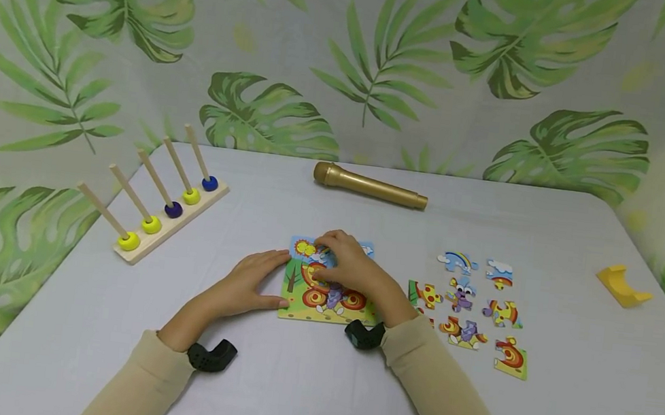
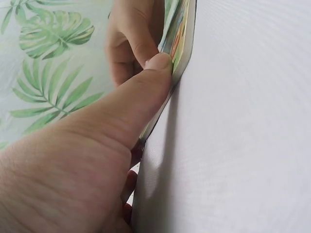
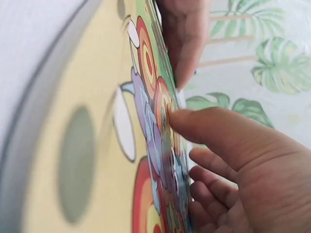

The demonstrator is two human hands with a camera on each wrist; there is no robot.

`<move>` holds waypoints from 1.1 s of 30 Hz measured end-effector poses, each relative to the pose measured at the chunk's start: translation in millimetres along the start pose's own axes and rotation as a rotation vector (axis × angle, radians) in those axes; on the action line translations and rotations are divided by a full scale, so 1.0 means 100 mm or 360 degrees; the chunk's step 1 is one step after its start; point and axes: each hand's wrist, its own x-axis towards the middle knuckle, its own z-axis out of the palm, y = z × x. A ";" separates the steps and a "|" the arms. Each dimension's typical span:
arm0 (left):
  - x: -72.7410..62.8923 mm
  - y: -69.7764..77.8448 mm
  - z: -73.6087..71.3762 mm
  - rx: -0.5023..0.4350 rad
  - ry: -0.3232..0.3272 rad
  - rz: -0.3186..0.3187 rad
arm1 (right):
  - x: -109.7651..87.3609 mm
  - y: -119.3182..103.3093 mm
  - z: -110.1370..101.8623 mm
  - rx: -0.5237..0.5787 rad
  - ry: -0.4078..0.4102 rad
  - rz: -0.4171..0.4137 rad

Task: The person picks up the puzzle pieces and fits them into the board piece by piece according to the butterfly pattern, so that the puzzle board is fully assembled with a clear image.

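A picture puzzle board (image 1: 290,310), printed with a sun, a tree and a purple-and-orange figure, lies in the middle of the table. Along its left side rests my left hand (image 1: 246,287), fingertips at the upper edge and thumb (image 2: 153,73) pressing near the front corner. Over the board's upper left part, my right hand (image 1: 353,265) pinches a sun puzzle piece (image 1: 304,247) between thumb and curled fingers. The piece lies against the board, and the hand covers part of it. In the right wrist view, the right thumb (image 3: 194,121) touches the printed surface.
Several loose puzzle pieces (image 1: 461,295) lie right of the board, one partly behind the right forearm. A gold microphone (image 1: 372,186) lies at the back. At left stands a wooden peg rack (image 1: 173,227) with beads; a yellow curved block (image 1: 623,286) sits far right.
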 end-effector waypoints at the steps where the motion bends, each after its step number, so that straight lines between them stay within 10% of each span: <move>1: 0.00 0.00 0.00 0.0000 0.0000 0.0000 | -0.01 0.01 -0.01 0.0046 -0.0006 0.0002; 33: 0.09 0.03 -0.09 0.0076 -0.0126 0.0027 | 0.02 -0.03 0.03 0.0036 0.0066 0.0067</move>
